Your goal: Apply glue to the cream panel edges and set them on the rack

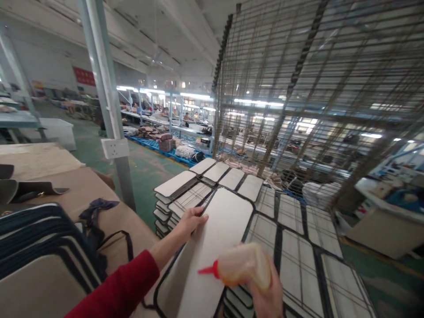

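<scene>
My left hand [192,222] grips the left edge of a long white panel [228,212] with rounded corners and a dark border, its thumb on the upper face. The panel slants up away from me over the stacks. In my right hand [265,287] is a squeeze bottle [247,265] with yellowish contents, blurred by motion. Its red nozzle points left, over the panel's lower part; I cannot tell whether the tip touches. Several similar dark-edged panels [300,265] lie in stacks under and beyond my hands, some with thin crossing lines.
Left, a brown-covered table [112,212] bears more stacked dark-edged panels [43,269] and dark fabric strips [96,221]. A post with a socket box [115,148] rises behind it. A tall wire rack [285,88] stands beyond the stacks. At right is a loaded worktable [380,229].
</scene>
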`<control>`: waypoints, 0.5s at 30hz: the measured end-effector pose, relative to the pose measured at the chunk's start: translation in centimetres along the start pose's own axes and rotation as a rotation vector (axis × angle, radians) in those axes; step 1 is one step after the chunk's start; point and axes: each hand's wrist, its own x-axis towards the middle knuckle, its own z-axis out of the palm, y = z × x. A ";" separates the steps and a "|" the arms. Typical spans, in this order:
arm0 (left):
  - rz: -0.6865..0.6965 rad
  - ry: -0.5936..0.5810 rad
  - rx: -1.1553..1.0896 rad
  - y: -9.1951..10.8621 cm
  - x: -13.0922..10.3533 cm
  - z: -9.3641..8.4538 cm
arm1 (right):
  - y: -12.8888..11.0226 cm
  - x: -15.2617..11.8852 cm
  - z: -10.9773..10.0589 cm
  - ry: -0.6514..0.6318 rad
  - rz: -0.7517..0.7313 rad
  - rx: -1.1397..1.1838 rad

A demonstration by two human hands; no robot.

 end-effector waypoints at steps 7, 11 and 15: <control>0.038 -0.026 0.113 -0.4 -0.3 1.4 | 0.3 4.9 -3.7 0.190 -0.116 0.030; 0.090 -0.049 0.161 -0.5 -0.3 3.1 | 1.1 7.2 -6.1 0.275 -0.158 -0.012; 0.103 -0.046 0.193 -0.6 0.0 4.3 | 2.0 4.2 -7.9 0.084 -0.007 -0.008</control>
